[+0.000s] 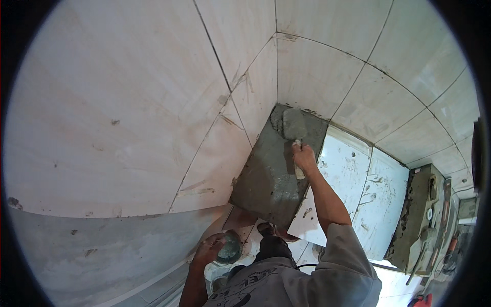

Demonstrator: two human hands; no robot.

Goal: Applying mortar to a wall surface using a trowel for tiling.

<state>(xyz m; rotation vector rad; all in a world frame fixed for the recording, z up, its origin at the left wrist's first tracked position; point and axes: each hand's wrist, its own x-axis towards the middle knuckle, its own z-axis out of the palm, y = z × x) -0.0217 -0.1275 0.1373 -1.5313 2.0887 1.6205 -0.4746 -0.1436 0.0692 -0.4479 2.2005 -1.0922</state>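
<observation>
My right hand [304, 156] grips the handle of a trowel [294, 123]. The trowel's mortar-smeared blade lies over a rectangle of wet grey mortar [266, 179] in the corner between tiled walls. My left hand [209, 248] is low at the left with curled fingers, overlapping a round dark greenish container [230, 249]. Whether it grips the container or something else is unclear. White tiles [340, 181] with mortar splatters lie to the right of the mortar bed, partly behind my right forearm.
Cream tiled walls [133, 112] rise at left and back. A mortar-covered ledge [414, 225] with tools and a long-handled tool [422, 245] lies at right. A red object [424, 302] is at the lower right edge. My foot [266, 229] stands below the mortar bed.
</observation>
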